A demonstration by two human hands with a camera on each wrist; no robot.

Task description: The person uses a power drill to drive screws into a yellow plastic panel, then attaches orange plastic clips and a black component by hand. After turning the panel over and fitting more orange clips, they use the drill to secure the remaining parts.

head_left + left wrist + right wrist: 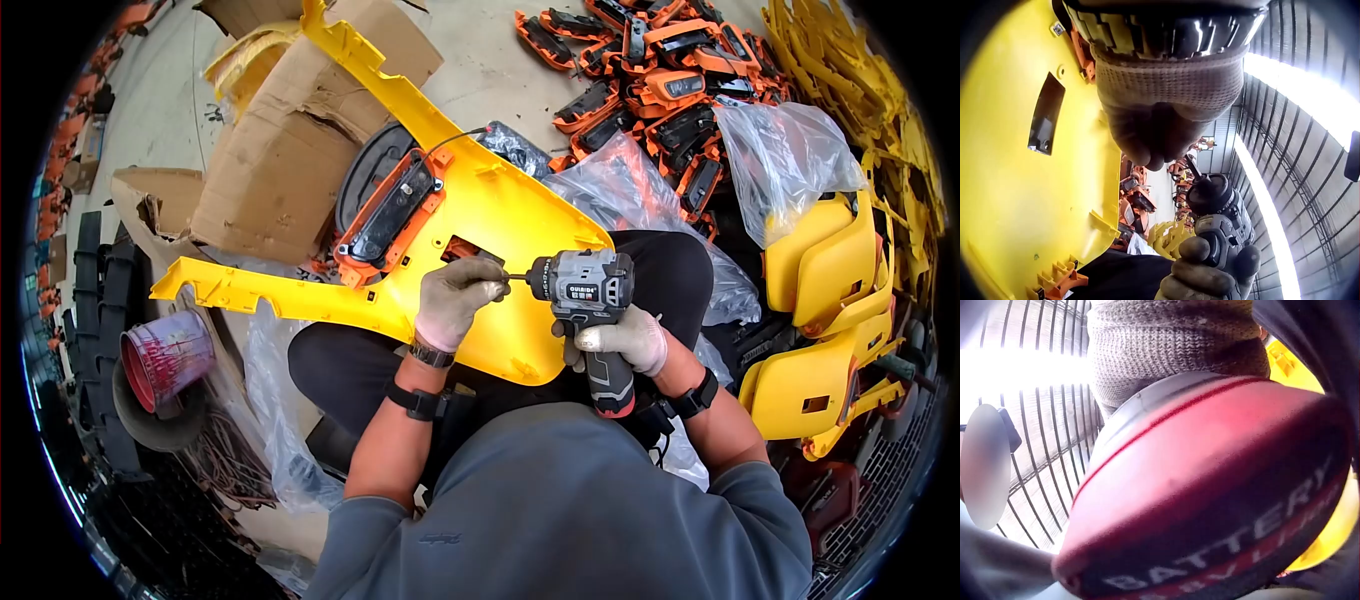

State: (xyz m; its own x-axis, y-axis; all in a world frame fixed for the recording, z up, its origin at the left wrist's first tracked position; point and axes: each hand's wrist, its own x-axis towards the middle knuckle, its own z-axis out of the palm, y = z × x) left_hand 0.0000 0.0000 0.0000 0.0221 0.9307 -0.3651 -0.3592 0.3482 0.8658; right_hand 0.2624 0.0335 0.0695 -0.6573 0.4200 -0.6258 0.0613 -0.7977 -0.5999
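Right hand, in a pale knit glove: being wrapped around the handle of a grey-and-black cordless drill with a red-based battery; drill being held over the near right part of the panel, bit being pointed left.

Left hand, likewise gloved: fingers being bunched narrowly at the tip of a thin dark metal bit; whether anything is being pinched cannot be told.

Broad yellow plastic panel: being supported across black-trousered legs, its rounded edge being turned right; room being left over its far surface.

Orange-and-black oblong housing: being seated at the panel's far left, beside a brown cardboard box.

Far right: orange-and-black housings being heaped; clear plastic sheeting being draped over stacked yellow parts.

Left: red-stained bucket being stood.
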